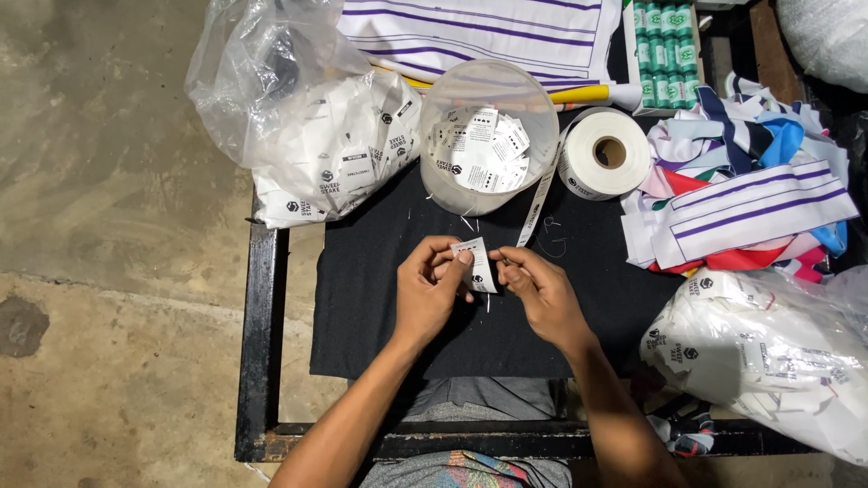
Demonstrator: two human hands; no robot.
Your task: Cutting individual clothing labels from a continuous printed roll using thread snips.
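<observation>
Meanwhile, over the black cloth [380, 298], a person's left hand [432, 289] pinches a small white label [476, 262] standing roughly upright between both hands, its long axis running away from the body, while the right hand [541, 291], fingers curled closed, touches its right edge.

Bright, even light from above, with soft, short shadows under the hands [488, 285]. Sharp and clear in the middle. Shiny glare on the clear plastic bags [271, 81]. Very dark on the black cloth [380, 298]. Slightly bent and stretched near the edges.
</observation>
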